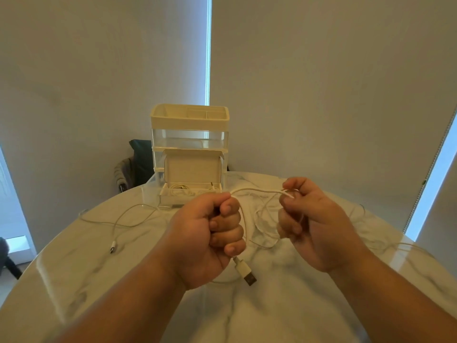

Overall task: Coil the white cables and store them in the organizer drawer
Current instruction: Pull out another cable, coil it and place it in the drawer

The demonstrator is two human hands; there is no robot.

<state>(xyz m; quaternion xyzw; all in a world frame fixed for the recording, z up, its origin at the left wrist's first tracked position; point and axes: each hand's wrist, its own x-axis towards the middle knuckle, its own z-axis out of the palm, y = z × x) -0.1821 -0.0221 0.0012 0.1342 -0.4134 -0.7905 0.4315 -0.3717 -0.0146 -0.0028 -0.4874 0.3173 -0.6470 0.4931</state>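
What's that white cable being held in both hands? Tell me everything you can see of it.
The white cable is thin and smooth, plastic-looking. The left hand grips it in a fist; below the fist its USB plug hangs, white body with a metal tip, above the marbled table. From the top of the fist a stretch arches across to the right hand, which pinches it between thumb and fingers. Thin loops below may be its slack.

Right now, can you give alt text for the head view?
The left hand grips a white USB cable, plug dangling below; the right hand pinches it further along. Behind, on the marble table, the organizer drawer stands open.
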